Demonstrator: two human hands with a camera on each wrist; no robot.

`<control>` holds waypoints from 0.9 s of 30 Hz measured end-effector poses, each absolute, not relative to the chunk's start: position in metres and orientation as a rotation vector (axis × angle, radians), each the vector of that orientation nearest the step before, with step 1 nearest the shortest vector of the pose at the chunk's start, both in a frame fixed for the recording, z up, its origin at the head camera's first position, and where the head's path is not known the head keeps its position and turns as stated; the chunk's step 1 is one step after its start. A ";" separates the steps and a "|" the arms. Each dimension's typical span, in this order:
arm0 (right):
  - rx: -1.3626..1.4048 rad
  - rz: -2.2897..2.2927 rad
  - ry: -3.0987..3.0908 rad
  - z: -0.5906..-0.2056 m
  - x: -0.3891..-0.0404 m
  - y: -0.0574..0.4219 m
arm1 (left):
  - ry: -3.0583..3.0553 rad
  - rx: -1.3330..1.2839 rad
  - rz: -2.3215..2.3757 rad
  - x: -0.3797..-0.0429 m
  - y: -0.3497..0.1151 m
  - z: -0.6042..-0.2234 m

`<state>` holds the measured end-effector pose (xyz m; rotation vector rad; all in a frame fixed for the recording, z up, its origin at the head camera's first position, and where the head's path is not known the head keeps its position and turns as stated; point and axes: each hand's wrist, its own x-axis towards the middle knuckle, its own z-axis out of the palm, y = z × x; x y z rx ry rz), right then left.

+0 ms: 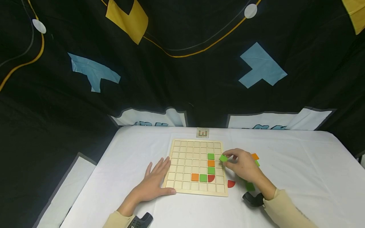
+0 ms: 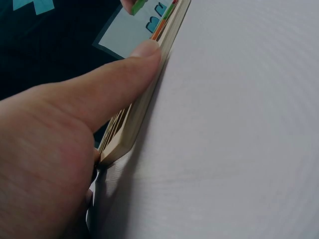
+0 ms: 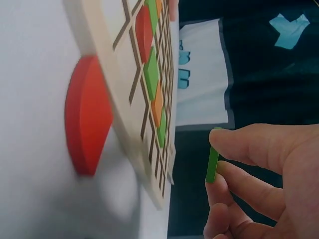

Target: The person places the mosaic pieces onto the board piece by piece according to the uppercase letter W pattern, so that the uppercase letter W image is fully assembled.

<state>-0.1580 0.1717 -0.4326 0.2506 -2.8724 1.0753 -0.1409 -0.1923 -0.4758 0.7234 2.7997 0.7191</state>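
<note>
My right hand [image 1: 242, 164] pinches a green square tile [image 1: 223, 158] between thumb and fingers, just off the right edge of a wooden grid board [image 1: 182, 155]. In the right wrist view the same green tile [image 3: 213, 164] is seen edge-on, raised beside the board. At the board's lower left corner rests my left hand [image 1: 154, 183], fingers spread along the left side and thumb on the front edge. Set in the grid are green squares [image 1: 211, 156], orange squares [image 1: 211, 163] and one red quarter-round tile [image 1: 211, 178].
Another red quarter-round tile [image 1: 231, 184] lies by the board's right edge. Under and beyond the right forearm are loose green [image 1: 249, 186] and orange [image 1: 255, 156] tiles, partly hidden. A small pattern card [image 1: 202, 132] lies behind the board on the white-covered table [image 1: 302, 164].
</note>
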 end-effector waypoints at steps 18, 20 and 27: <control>0.427 1.207 -2.817 -0.438 -0.157 0.143 | 2.806 0.724 0.699 -0.141 -0.192 -0.476; 0.455 1.209 -2.811 -0.438 -0.156 0.140 | 2.805 0.725 0.699 -0.141 -0.193 -0.476; 0.520 1.180 -2.815 -0.440 -0.156 0.127 | 2.797 0.729 0.722 -0.141 -0.193 -0.475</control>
